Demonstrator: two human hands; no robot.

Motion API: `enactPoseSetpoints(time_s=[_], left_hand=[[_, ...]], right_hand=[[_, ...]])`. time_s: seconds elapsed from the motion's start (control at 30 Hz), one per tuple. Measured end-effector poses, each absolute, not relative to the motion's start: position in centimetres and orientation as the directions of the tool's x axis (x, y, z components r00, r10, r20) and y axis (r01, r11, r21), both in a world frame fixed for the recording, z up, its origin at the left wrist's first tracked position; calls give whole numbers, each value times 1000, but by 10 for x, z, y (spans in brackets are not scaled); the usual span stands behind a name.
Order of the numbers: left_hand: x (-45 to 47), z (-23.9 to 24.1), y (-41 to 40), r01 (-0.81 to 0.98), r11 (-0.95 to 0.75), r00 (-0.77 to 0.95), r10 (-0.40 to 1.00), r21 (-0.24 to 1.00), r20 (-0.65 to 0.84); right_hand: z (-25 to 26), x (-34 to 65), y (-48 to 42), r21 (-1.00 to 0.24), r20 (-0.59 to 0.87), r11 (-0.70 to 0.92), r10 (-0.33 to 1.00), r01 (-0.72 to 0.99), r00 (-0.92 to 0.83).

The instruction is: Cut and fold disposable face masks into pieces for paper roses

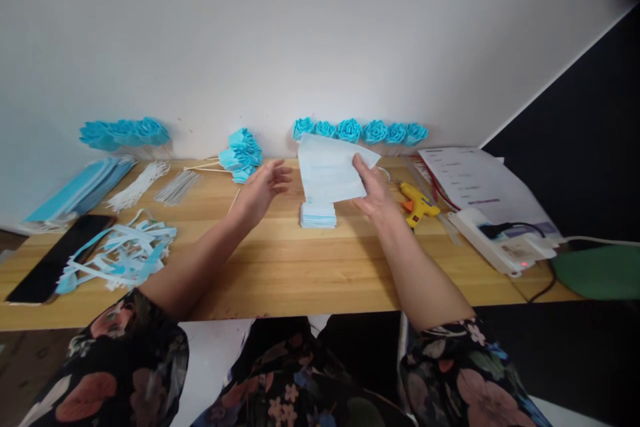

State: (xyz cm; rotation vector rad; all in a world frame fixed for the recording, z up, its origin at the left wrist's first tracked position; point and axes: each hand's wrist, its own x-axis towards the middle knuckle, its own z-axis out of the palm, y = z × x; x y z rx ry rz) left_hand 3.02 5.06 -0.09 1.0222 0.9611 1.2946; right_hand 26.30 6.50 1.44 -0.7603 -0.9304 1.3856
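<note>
Holding a mask sheet (330,173) in right hand (374,192), left hand (260,192) open.

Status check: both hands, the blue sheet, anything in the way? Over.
Right hand grips light blue sheet. Left hand open, clear of it. Blue stack below; glue gun beside.

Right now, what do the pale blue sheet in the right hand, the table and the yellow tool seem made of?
The sheet: thin, matte nonwoven fabric or paper, likely; it curves softly in the right hand. The table: wood or wood-look laminate, satin; grain and plank lines show. The yellow tool: smooth plastic, apparently, with an orange trigger.
</note>
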Motion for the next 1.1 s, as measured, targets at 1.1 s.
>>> enactPoseSetpoints(time_s=[1.1], left_hand=[[30, 1, 27, -59, 35, 402, 916, 998, -8]], right_hand=[[9, 257, 55, -986, -14, -81, 907, -143, -420]])
